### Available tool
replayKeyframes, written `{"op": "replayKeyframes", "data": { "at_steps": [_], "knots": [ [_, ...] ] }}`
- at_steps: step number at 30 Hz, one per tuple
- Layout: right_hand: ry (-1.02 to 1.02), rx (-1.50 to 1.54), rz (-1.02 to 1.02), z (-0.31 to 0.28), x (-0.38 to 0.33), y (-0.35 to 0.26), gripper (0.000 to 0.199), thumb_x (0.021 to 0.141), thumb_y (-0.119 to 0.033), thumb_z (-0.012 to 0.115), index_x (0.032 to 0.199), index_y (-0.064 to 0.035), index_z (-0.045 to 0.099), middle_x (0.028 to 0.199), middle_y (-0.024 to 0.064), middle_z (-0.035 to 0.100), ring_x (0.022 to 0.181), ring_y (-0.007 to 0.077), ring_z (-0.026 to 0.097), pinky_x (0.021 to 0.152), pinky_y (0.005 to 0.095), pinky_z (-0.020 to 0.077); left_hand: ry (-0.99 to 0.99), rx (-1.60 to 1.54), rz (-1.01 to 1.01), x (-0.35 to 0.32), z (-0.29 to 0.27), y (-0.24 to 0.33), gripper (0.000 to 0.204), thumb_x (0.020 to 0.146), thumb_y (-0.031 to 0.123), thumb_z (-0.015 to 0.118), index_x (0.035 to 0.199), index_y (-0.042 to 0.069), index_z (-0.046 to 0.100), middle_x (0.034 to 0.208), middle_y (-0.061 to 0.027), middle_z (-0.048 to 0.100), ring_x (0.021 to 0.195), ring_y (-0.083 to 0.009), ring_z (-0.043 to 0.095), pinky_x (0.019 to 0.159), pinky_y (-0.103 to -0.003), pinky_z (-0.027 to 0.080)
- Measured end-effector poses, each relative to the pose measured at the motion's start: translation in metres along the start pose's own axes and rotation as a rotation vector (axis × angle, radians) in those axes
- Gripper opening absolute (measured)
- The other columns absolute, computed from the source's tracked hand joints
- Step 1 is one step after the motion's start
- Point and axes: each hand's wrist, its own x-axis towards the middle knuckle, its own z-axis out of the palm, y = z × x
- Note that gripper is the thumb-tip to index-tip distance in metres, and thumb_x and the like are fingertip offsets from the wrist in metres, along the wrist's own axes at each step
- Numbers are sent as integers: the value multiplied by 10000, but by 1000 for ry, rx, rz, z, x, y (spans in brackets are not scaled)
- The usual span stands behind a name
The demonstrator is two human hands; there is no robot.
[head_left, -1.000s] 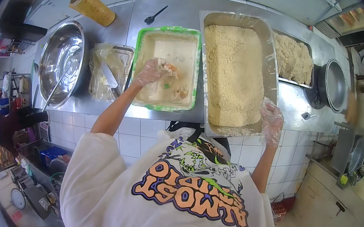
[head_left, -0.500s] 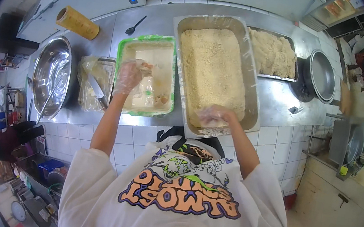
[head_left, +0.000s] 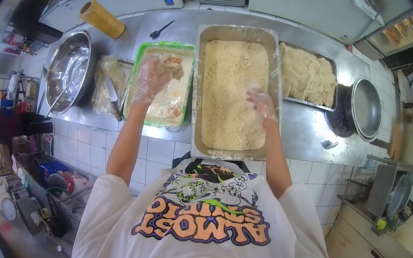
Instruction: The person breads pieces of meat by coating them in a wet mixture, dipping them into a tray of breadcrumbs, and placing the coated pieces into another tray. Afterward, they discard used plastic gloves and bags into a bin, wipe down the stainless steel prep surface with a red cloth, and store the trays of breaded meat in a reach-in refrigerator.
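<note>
My left hand (head_left: 152,76), in a clear plastic glove, is raised over the green-rimmed tray (head_left: 138,70) of pale batter and holds a wet, orange-tinged piece of food (head_left: 173,64). My right hand (head_left: 262,105), also gloved, hovers open over the right side of the large steel pan of breadcrumbs (head_left: 232,90), fingers spread just above the crumbs. The pan is lined with clear film and sits in front of my chest.
A second steel pan of crumbed food (head_left: 307,74) lies to the right, beside a round lidded pot (head_left: 365,108). On the left are a steel mixing bowl (head_left: 64,76), a knife on a film-covered tray (head_left: 111,95), a yellow roll (head_left: 102,19) and a black spoon (head_left: 159,30).
My right hand has risen from the counter's front edge to over the breadcrumb pan. My left hand has lifted the piece of food out of the batter tray.
</note>
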Motion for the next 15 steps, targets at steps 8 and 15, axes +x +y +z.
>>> {"op": "replayKeyframes", "data": {
  "at_steps": [8,15],
  "knots": [
    [-15,-123,27,-49,-43,10,478,870,-287,724,1237,-37,546,1106,79,695,892,138,678,583,221,451,-30,-180,187,45,54,116,266,852,354,675,877,90,695,718,-104,609,675,-254,599,649,-418,505],
    [-88,377,-47,-55,-53,23,470,909,-109,667,1314,57,494,1161,115,604,1013,168,624,867,266,526,-433,-111,145,-21,95,128,266,848,381,671,919,127,706,709,-70,630,697,-267,611,689,-399,509]
  ]
}}
